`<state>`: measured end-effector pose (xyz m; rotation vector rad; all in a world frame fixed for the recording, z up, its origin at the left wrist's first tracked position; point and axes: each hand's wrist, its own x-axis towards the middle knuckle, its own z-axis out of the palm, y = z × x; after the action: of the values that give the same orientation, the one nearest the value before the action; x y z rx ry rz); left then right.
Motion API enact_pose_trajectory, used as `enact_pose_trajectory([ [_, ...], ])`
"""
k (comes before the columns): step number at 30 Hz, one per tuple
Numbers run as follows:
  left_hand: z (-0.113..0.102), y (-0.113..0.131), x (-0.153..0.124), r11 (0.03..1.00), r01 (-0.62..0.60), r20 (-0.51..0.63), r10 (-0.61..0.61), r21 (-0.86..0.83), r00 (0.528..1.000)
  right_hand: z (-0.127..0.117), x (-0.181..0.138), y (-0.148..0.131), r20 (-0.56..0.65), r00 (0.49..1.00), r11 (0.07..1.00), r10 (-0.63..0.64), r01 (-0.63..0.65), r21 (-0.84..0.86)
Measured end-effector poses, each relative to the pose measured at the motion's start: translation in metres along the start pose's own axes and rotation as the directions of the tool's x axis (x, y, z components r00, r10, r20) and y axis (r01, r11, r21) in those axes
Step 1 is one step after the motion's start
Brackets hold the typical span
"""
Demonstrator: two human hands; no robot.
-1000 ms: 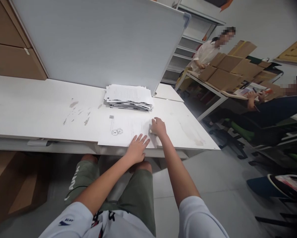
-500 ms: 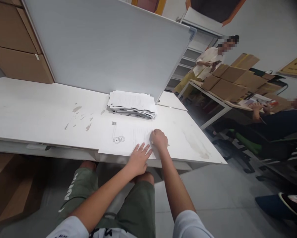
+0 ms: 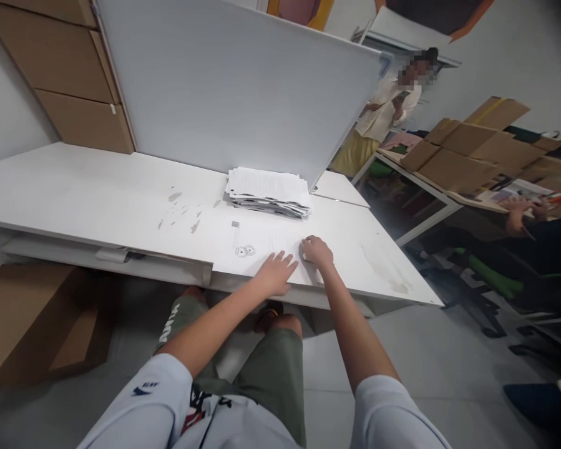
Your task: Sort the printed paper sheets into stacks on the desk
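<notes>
A printed white paper sheet (image 3: 258, 237) lies flat near the front edge of the white table, with two round stamps and a small square code on its left part. My left hand (image 3: 276, 273) rests on the sheet's lower part, palm down and fingers spread. Just to its right, my right hand (image 3: 317, 251) is closed over the sheet's right side, with something small and whitish partly showing under the fingers; its kind is hidden. Beyond the sheet stands an uneven stack of printed papers (image 3: 268, 192).
A large white panel (image 3: 243, 93) rises behind the stack. Cardboard boxes (image 3: 83, 121) stand at the back left, and an open carton (image 3: 37, 318) is below the table. At right, a standing person (image 3: 383, 112) and a seated person are near another table with boxes (image 3: 458, 165).
My view has swung a little to the left, so the table and stack sit farther right. Both hands stay on the sheet. The standing person has shifted left relative to the boxes.
</notes>
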<state>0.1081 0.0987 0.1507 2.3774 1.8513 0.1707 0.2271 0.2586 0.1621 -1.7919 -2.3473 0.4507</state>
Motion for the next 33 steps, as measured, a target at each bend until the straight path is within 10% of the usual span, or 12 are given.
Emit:
enact_pose_trajectory([
  [8, 0.003, -0.058, -0.027, 0.997, -0.004, 0.012, 0.003, 0.072, 1.000, -0.001, -0.004, -0.001, 0.009, 0.999, 0.999, 0.039, -0.039, 0.014],
  [33, 0.004, -0.068, -0.032, 0.999, -0.012, -0.028, 0.013, 0.049, 1.000, -0.001, 0.002, -0.001, -0.008, 0.999, 0.999, 0.032, -0.032, -0.013],
])
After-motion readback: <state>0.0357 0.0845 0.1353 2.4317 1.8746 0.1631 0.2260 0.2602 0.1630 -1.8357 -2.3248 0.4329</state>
